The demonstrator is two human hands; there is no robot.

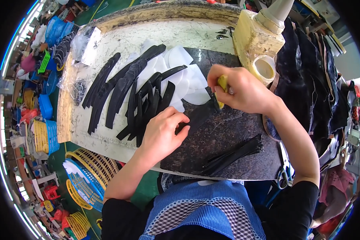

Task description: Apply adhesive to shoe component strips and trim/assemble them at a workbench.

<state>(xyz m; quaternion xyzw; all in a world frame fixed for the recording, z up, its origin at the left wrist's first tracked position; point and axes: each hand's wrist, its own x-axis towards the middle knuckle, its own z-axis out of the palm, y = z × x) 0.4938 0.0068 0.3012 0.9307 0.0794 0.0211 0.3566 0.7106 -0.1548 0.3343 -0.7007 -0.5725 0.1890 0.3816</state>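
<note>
My right hand [244, 90] grips a small yellow-handled brush [223, 83], its dark bristles pointing down at a thin black strip [200, 117]. That strip lies flat on a dark, stained board [244, 132]. My left hand [161, 131] pinches the near end of the strip between thumb and fingers. Just beyond the left hand is a loose heap of black strips [146, 102], partly covering white rounded pieces [196, 78]. Nearer to me, a bundle of black strips [236, 155] rests along the board's front.
A glue-crusted, cream-coloured container [254, 38] with a round opening stands at the far right of the worktable [108, 140]. Scissors [283, 178] hang over the right front edge. Dark furry pieces [304, 80] hang at right. Plastic baskets [94, 168] stand at left.
</note>
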